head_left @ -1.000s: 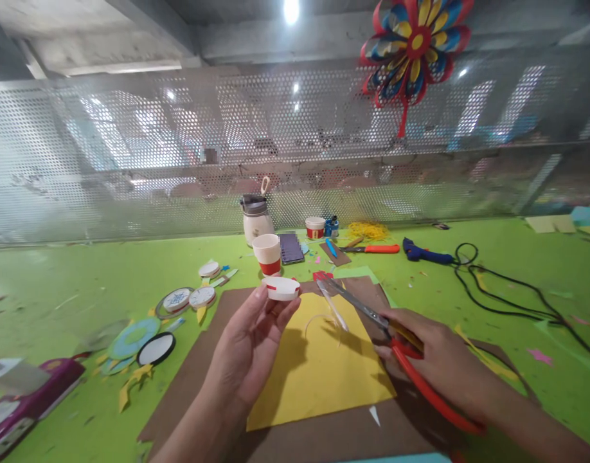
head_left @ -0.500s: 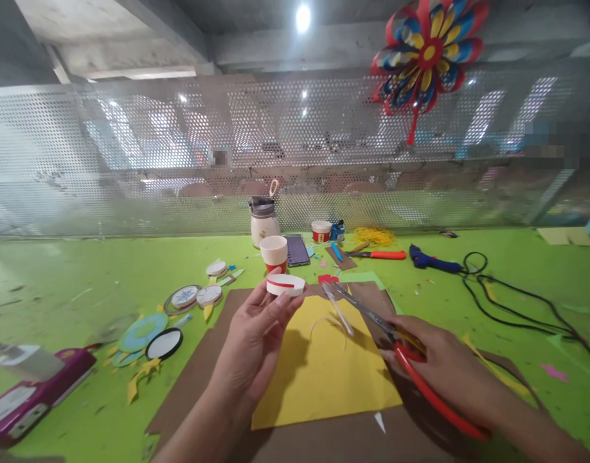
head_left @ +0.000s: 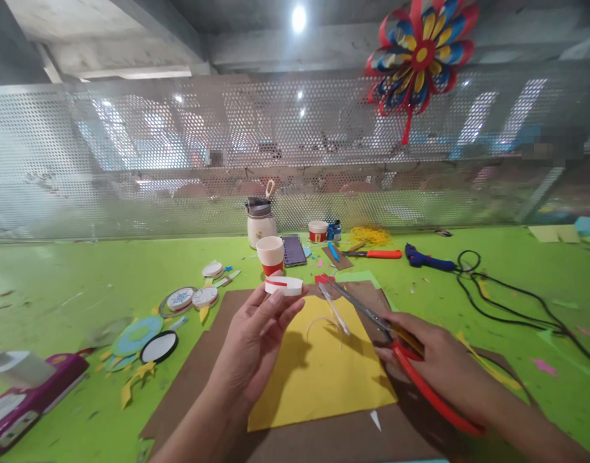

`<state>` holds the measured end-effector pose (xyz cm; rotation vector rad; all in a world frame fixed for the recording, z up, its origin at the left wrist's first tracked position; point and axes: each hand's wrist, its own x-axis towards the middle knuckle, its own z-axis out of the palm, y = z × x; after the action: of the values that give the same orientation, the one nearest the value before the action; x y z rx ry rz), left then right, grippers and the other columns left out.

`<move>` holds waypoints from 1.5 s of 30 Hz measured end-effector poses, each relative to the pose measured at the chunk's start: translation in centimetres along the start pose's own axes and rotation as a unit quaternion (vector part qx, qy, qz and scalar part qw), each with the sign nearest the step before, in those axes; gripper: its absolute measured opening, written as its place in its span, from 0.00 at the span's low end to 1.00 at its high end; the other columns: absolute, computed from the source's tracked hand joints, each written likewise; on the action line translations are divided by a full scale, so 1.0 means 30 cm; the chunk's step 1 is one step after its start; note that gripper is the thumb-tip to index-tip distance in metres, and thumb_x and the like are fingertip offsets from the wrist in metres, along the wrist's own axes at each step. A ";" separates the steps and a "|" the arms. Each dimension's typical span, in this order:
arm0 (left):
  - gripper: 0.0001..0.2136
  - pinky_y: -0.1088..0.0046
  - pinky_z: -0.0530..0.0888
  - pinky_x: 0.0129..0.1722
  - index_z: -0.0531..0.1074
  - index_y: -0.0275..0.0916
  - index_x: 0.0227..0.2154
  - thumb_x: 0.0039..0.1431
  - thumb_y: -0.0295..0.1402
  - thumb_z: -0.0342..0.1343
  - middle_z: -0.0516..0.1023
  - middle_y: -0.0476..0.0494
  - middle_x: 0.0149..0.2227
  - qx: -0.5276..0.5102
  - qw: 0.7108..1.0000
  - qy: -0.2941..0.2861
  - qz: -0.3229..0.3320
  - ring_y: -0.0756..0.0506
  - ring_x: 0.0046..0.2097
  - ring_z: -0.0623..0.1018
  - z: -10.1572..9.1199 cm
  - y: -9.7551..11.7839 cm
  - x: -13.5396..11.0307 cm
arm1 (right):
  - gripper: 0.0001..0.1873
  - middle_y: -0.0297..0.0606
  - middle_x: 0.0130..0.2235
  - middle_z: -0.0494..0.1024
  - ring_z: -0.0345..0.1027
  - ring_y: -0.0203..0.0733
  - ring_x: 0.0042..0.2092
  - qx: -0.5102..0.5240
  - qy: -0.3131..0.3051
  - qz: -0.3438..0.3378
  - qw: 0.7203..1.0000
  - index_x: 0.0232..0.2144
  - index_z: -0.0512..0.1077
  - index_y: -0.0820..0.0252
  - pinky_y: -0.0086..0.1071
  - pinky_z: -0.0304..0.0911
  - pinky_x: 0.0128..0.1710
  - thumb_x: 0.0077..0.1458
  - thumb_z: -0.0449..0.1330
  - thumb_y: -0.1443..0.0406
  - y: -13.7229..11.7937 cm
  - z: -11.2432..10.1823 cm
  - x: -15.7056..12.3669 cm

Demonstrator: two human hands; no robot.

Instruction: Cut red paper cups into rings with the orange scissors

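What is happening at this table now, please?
A person is doing paper craft with both hands. The left hand holds up a small white piece with a red stripe on its side. The right hand holds red-handled scissors, with the blades apart from that piece. Below lies a yellow sheet on brown board, and a red-and-white cup stands beyond the left hand.

We've got a decent gap between our left hand (head_left: 254, 341) and right hand (head_left: 432, 341), over the yellow sheet (head_left: 324, 379), though the scissors (head_left: 372, 315) poke into its far side. Paper cup (head_left: 270, 252) blocks us just past the left; cable (head_left: 562, 329) sprawls beyond the right.
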<state>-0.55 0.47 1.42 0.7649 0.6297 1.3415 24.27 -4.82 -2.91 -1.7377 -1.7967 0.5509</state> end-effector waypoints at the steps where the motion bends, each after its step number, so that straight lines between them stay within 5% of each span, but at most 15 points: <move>1: 0.10 0.71 0.77 0.47 0.79 0.32 0.39 0.53 0.27 0.66 0.83 0.37 0.43 0.009 1.000 0.001 0.001 0.43 0.46 0.81 0.004 -0.002 -0.002 | 0.21 0.42 0.46 0.81 0.76 0.53 0.45 0.013 0.002 -0.007 1.000 0.48 0.74 0.57 0.40 0.70 0.44 0.54 0.61 0.55 0.000 -0.002 -0.002; 10: 0.23 0.71 0.77 0.42 0.75 0.35 0.49 0.48 0.27 0.69 0.80 0.37 0.46 0.101 0.995 0.018 -0.016 0.45 0.41 0.80 0.016 -0.030 -0.024 | 0.23 0.40 0.47 0.78 0.73 0.49 0.46 0.045 -0.057 -0.084 0.994 0.52 0.70 0.56 0.37 0.69 0.44 0.54 0.62 0.58 -0.023 -0.037 -0.057; 19: 0.19 0.72 0.76 0.41 0.79 0.40 0.47 0.49 0.28 0.68 0.82 0.40 0.48 0.113 0.991 -0.015 -0.069 0.45 0.43 0.78 0.029 -0.047 -0.038 | 0.25 0.39 0.54 0.76 0.72 0.52 0.51 -0.019 -0.070 -0.073 0.995 0.50 0.72 0.50 0.35 0.69 0.42 0.47 0.68 0.64 -0.047 -0.044 -0.072; 28: 0.22 0.69 0.76 0.43 0.79 0.39 0.48 0.47 0.30 0.69 0.81 0.37 0.49 0.118 0.989 -0.044 -0.080 0.40 0.46 0.78 0.029 -0.047 -0.042 | 0.26 0.37 0.54 0.75 0.71 0.48 0.50 -0.033 -0.079 -0.102 0.991 0.52 0.70 0.49 0.36 0.67 0.47 0.50 0.69 0.64 -0.047 -0.040 -0.086; 45: 0.21 0.71 0.76 0.44 0.78 0.41 0.48 0.48 0.30 0.69 0.82 0.43 0.47 0.128 0.989 -0.016 -0.069 0.45 0.41 0.80 0.040 -0.045 -0.052 | 0.26 0.43 0.55 0.74 0.70 0.52 0.54 -0.045 -0.058 -0.122 0.990 0.52 0.71 0.52 0.38 0.69 0.47 0.49 0.69 0.62 -0.056 -0.048 -0.088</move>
<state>0.98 -1.30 1.05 0.9298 0.8238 1.1316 23.93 -7.71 -1.04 -1.5391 -2.1094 0.4817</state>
